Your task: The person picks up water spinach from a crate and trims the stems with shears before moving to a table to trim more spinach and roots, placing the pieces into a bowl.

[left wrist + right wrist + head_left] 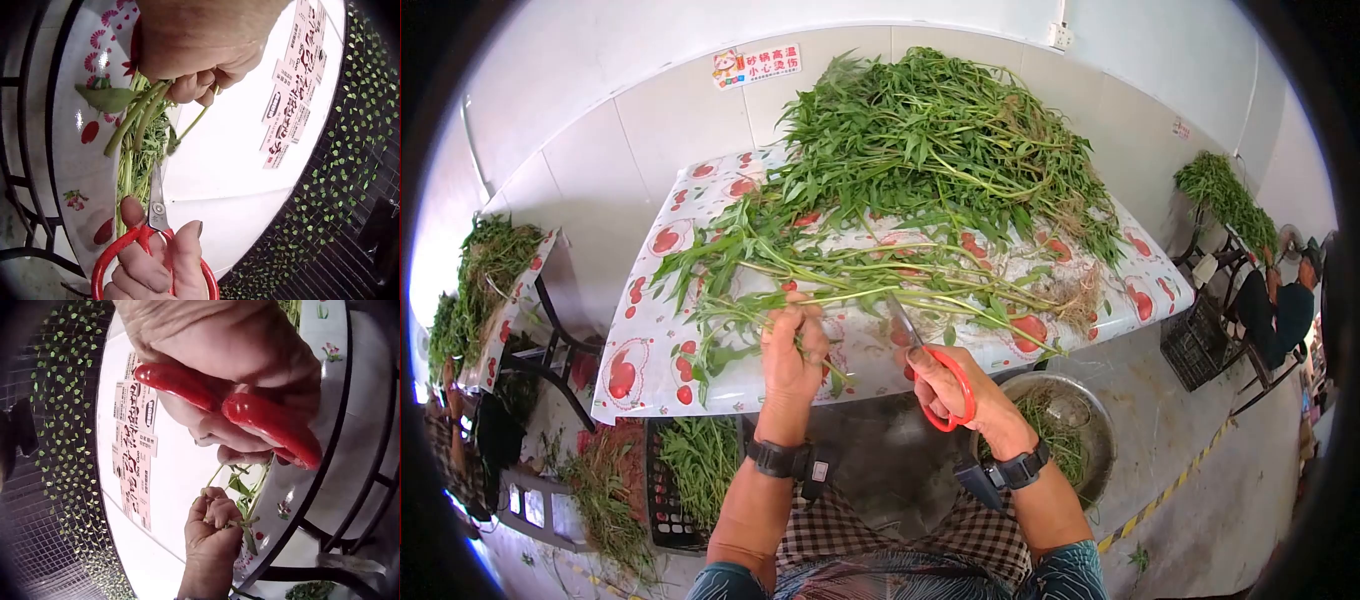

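My left hand grips a few leafy green stems, their cut-looking ends sticking out past the curled fingers in the left wrist view. In my right hand is a pair of scissors with red handles, fingers through the loops. The blades point away from me, over the stalks laid across the table and to the right of the left hand. Those loose stalks lie sideways, leaves to the left and pale roots to the right.
A large heap of greens covers the back of the fruit-patterned tablecloth. Below the front edge stand a metal basin with trimmings and a black crate with greens. Another person sits at the far right beside more greens.
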Tool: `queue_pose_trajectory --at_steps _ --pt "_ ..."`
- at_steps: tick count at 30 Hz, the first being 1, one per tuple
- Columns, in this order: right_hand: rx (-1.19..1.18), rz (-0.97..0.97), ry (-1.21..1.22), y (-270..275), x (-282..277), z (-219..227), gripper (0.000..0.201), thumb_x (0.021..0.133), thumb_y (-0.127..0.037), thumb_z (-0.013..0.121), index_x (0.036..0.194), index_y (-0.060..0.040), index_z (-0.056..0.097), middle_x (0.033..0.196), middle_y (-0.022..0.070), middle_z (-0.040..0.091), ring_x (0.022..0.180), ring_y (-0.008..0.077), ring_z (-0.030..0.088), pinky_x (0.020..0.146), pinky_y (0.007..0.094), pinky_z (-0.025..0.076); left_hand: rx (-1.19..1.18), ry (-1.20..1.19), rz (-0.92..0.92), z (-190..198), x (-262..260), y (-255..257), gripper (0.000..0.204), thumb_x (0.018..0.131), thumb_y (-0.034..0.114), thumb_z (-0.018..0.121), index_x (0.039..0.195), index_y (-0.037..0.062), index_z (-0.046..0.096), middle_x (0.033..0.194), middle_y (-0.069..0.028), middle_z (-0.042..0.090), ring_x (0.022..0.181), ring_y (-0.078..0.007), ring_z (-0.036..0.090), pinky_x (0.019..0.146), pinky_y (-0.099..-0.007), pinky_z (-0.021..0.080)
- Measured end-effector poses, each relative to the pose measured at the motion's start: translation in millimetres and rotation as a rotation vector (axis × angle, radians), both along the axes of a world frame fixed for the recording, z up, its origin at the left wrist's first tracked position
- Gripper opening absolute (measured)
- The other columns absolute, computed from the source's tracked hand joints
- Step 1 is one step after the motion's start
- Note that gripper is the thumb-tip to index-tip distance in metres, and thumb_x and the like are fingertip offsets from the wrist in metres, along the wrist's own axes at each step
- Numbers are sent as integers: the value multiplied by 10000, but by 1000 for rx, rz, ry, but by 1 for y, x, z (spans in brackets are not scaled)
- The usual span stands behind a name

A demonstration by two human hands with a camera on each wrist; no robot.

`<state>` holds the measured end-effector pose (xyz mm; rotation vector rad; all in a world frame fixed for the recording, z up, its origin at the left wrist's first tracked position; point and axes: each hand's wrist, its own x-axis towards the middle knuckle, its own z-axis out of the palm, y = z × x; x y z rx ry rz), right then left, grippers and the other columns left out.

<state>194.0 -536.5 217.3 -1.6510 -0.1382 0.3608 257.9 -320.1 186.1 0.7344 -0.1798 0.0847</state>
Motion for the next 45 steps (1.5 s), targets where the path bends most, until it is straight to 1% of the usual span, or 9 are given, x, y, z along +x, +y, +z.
queue_pose_trajectory --at_steps 5,8,11,20,23,27,31,37,45 --pt "-145 -10 16 -5 -7 14 485 831 -483 584 1000 -28 575 576 3 495 453 46 417 421 196 324 -92 67 124 4 2 -8 159 901 204 505 1020 100 491 807 -26 538 519 -89 391 466 -248 382" --pt "-198 -244 -459 -22 3 -9 286 825 -274 643 1002 -59 576 590 55 543 491 144 522 466 270 396 -183 116 126 17 -4 -19 142 931 226 438 1002 112 485 738 -30 519 502 -96 396 495 -251 389" --pt "-784 -594 -821 -36 14 6 276 772 -91 625 1039 -81 554 697 129 601 628 291 597 557 372 444 -145 77 -28 11 -5 -11 174 949 273 394 993 125 472 670 -25 484 476 -102 383 469 -243 371" --pt "-1175 -444 -1130 -51 87 2 239 753 -87 576 989 -96 536 754 117 603 717 321 589 611 418 463 272 18 -107 9 -7 -6 294 930 372 445 1007 93 489 635 -7 455 444 -85 330 381 -229 279" --pt "-1164 -550 -1031 -48 86 15 262 754 -131 593 1012 -127 548 748 117 603 722 310 594 599 417 469 243 21 -129 12 -9 -7 288 925 370 463 989 92 501 633 -9 451 450 -81 325 391 -219 277" --pt "-683 -725 -883 -48 70 50 280 774 -123 604 1048 -124 547 730 80 589 623 222 578 547 326 461 248 5 -155 10 -8 -6 298 923 368 466 988 79 502 638 -8 460 459 -83 333 397 -220 286" --pt "169 -363 -477 -38 45 73 315 738 -8 597 1041 -11 510 710 14 526 627 97 529 529 228 425 283 -33 -156 10 -7 -7 301 921 362 470 993 73 509 656 -15 489 491 -95 399 430 -226 339" --pt "364 -172 -235 -2 36 47 454 719 -72 678 1120 3 480 803 33 553 706 138 582 614 250 458 416 -158 -113 3 -3 -10 291 919 342 472 980 63 529 805 -65 603 647 -172 592 565 -282 476" --pt "26 -117 -387 43 48 17 435 737 -16 640 1130 12 457 772 15 531 658 83 518 568 236 436 350 -81 -232 12 -5 -13 304 950 235 404 1081 1 548 952 -78 612 881 -167 596 782 -309 485"
